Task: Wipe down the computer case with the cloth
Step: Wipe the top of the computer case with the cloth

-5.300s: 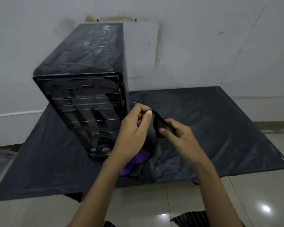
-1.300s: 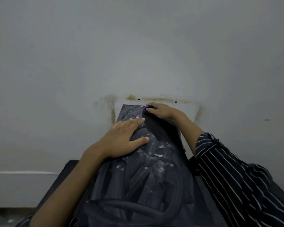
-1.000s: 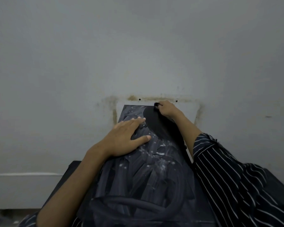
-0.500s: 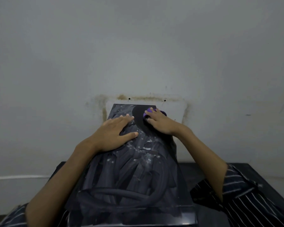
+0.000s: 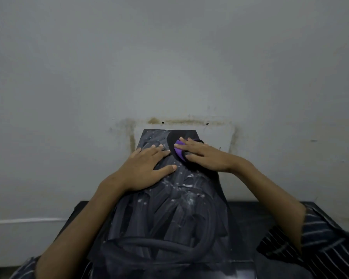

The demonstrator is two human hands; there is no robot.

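The right hand [image 5: 205,158] lies palm-down on the cloth [image 5: 179,152], fingers spread and pressing it flat against the top panel of the computer case [image 5: 169,208] near the panel's far right corner; it is a flat press and not a closed grip. The left hand [image 5: 145,168] is open and empty, splayed flat on the panel just beside the cloth, near the far left part of the top, apparently bracing the case.

The cloth shows purple between the right fingers with a darker fold beneath them; most of it is hidden under the hand. It looks soft and limp, so it should bunch and slide easily and is best driven by a flat palm with the fingers pinning its edges.

The case stands upright on the dark worktop [image 5: 248,214], its far end close to the stained wall [image 5: 169,67]. Its top is streaked with pale smears and specks across the middle and near edge, while a dark, cleaner patch sits around the cloth at the far end. By that look, much of the top is not yet wiped. The case seems stiff and heavy enough to stay put under pressure, though its smooth panel may be slick; a steadying hand on top suits it.
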